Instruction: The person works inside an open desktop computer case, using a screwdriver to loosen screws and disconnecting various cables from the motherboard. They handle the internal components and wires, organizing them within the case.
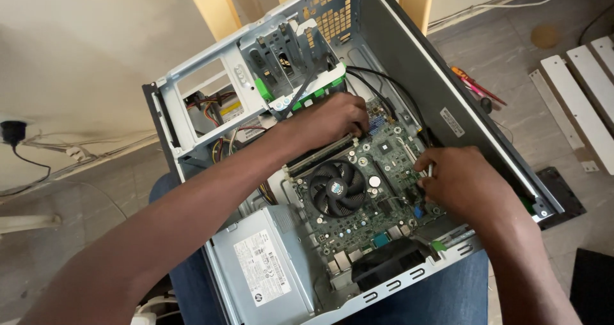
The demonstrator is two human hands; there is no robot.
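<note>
1. A person works inside an open computer case resting across their lap.
2. The left hand lies knuckles-up with fingers curled down onto the circuit board, just above the round black cooling fan; whether they grip anything cannot be told.
3. The right hand pinches a slim metal tool between its fingertips, tip touching the board.
4. A grey power supply box sits below the left fingers.
</note>
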